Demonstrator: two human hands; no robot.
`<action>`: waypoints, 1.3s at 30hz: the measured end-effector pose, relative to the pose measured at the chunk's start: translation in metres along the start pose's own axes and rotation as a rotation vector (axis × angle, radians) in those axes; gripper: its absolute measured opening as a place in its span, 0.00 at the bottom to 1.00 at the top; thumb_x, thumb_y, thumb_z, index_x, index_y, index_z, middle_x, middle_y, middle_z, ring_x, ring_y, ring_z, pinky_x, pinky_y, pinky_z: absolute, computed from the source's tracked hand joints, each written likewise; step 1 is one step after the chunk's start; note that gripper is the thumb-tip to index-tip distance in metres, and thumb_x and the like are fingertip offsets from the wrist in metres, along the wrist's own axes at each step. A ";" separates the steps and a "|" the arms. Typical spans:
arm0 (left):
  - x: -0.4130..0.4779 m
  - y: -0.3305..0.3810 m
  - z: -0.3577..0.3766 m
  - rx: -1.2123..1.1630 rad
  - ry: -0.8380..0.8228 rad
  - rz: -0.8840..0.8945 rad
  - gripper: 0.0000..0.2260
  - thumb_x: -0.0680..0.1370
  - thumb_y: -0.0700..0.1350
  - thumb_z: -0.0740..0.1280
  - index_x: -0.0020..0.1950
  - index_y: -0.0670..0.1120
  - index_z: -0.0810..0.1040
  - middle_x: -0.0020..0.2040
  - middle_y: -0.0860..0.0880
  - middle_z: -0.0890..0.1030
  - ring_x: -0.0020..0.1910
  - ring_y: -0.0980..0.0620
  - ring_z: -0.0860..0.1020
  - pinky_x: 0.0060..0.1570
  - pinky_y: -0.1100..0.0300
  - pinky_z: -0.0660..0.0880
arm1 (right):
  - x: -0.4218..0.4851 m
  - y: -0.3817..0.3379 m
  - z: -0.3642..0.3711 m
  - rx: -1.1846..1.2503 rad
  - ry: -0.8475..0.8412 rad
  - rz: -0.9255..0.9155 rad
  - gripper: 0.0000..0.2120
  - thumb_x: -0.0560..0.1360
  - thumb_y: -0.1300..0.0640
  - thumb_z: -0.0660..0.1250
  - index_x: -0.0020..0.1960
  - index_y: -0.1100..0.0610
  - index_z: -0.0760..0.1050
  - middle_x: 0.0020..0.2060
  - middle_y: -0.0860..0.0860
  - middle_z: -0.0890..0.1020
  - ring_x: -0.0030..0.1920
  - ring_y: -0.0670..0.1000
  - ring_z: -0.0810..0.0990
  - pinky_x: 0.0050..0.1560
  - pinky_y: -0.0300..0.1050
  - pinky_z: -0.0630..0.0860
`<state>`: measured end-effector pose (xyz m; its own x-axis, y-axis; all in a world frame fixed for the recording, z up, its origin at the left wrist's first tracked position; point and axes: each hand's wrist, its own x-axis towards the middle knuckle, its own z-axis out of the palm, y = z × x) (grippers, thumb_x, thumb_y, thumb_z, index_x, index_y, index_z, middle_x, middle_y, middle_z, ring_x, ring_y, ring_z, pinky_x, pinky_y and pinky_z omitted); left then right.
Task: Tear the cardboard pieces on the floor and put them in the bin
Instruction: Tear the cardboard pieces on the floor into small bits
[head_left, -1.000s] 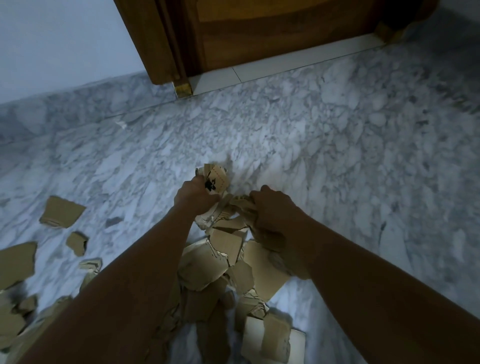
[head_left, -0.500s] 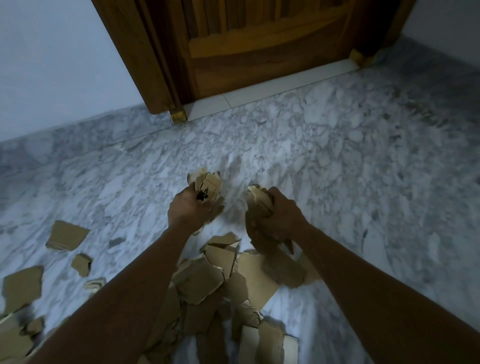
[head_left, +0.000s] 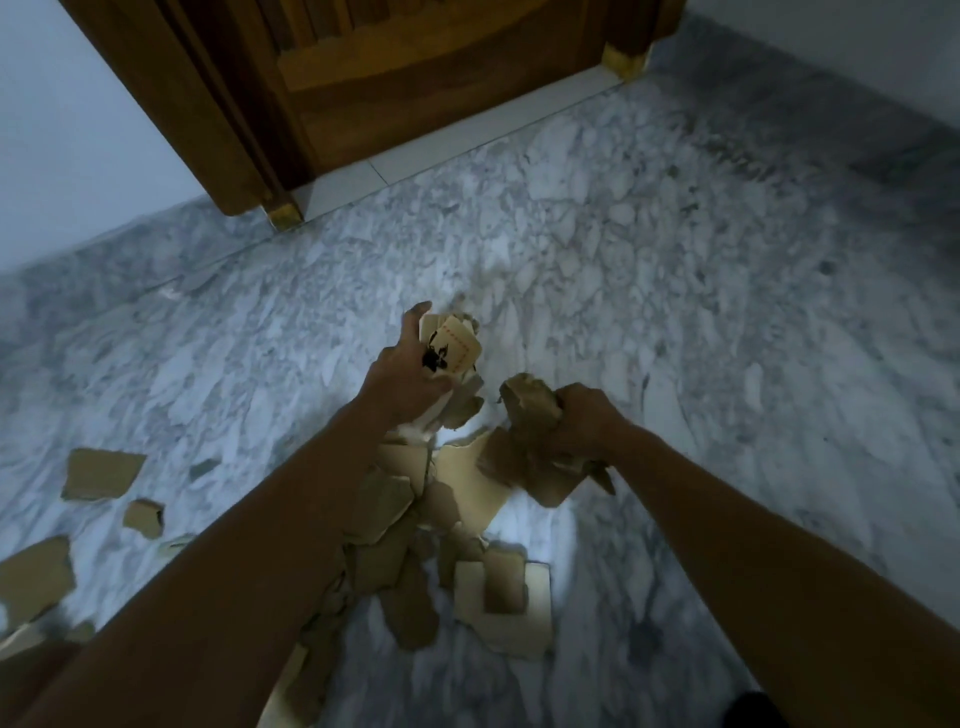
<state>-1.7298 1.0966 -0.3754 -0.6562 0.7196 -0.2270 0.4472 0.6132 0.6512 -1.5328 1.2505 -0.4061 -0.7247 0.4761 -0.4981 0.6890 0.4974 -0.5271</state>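
Observation:
My left hand (head_left: 402, 382) grips a bunch of torn cardboard pieces (head_left: 453, 347), the top one pale with a black print and a red dotted line. A short gap to the right, my right hand (head_left: 584, 421) grips a second crumpled bunch of brown cardboard (head_left: 530, 402), with larger pieces hanging from it. Both bunches are lifted off the marble floor. Below them lies a heap of torn cardboard pieces (head_left: 415, 519). No bin is in view.
More loose cardboard scraps (head_left: 101, 474) lie at the left, with a big one (head_left: 34, 579) near the left edge. A closed wooden door (head_left: 395, 78) and its frame stand at the back. Grey marble floor (head_left: 675, 286) spreads to the right.
Both hands have lifted their bunches off the heap and drawn apart, the left one rising higher. The view has tilted up, showing more of the door.

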 end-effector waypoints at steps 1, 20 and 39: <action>-0.004 -0.006 0.005 -0.018 -0.018 -0.009 0.42 0.70 0.49 0.77 0.74 0.59 0.53 0.55 0.47 0.82 0.52 0.45 0.80 0.54 0.48 0.78 | 0.002 -0.002 0.015 -0.032 -0.013 -0.009 0.16 0.69 0.50 0.77 0.52 0.59 0.81 0.44 0.52 0.82 0.47 0.52 0.82 0.41 0.36 0.74; -0.041 -0.008 0.016 0.218 -0.477 -0.165 0.13 0.68 0.54 0.79 0.43 0.50 0.81 0.42 0.49 0.82 0.37 0.54 0.79 0.33 0.64 0.70 | 0.013 0.038 -0.021 -0.128 0.217 -0.062 0.27 0.64 0.43 0.73 0.54 0.62 0.75 0.49 0.60 0.79 0.49 0.61 0.80 0.44 0.48 0.74; -0.027 0.029 0.165 0.390 -0.430 -0.038 0.32 0.67 0.55 0.76 0.63 0.40 0.71 0.56 0.45 0.75 0.55 0.44 0.79 0.50 0.52 0.77 | -0.022 0.133 0.014 -0.272 0.460 0.111 0.26 0.76 0.38 0.65 0.61 0.57 0.66 0.48 0.56 0.80 0.44 0.60 0.81 0.46 0.53 0.76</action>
<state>-1.5988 1.1486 -0.4699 -0.4067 0.7126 -0.5716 0.6724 0.6571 0.3407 -1.4250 1.2965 -0.4749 -0.6138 0.7739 -0.1557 0.7812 0.5672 -0.2607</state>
